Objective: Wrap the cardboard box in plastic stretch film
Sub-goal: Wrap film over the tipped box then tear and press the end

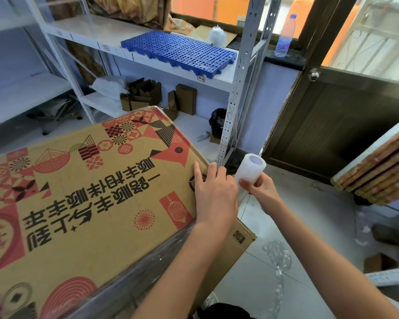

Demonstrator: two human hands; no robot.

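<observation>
A large cardboard box with red and black printed patterns fills the lower left of the view. Clear film covers its near side and its far corner. My left hand lies flat on the box top at its right edge, fingers spread. Just right of it, off the box edge, my right hand grips the lower part of a white roll of stretch film, held upright. A strip of film runs down from the roll along the box's right side.
White metal shelving stands behind the box, holding a blue plastic grid and small brown cartons. A dark wooden door is at right, with stacked boards beside it. A crumpled film scrap lies on the tiled floor.
</observation>
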